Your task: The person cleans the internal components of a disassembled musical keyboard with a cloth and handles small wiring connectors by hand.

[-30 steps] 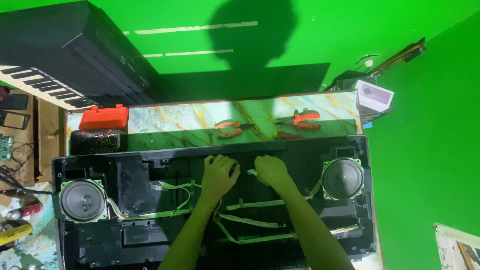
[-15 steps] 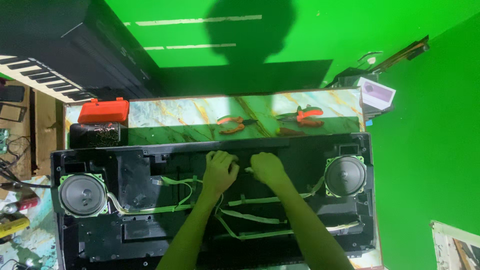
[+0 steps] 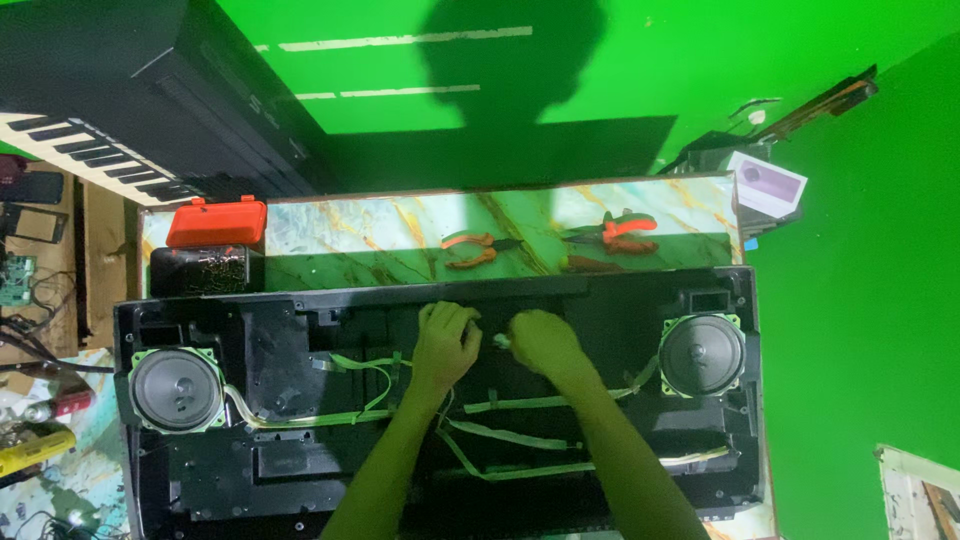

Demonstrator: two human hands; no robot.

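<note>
Fingers of the left hand (image 3: 446, 340) and right hand (image 3: 540, 340) curl down inside the opened keyboard case (image 3: 300, 460), between its two speakers (image 3: 176, 390); their grip cannot be told.

Marbled worktop (image 3: 400, 225) under an opened keyboard shell

The black keyboard shell (image 3: 300, 330) lies across the near part of the worktop. Behind it, on bare marble, sit an orange-lidded case (image 3: 216, 221) at left, orange-handled pliers (image 3: 477, 249) mid-way, and further orange-handled cutters (image 3: 617, 229) to the right.
</note>
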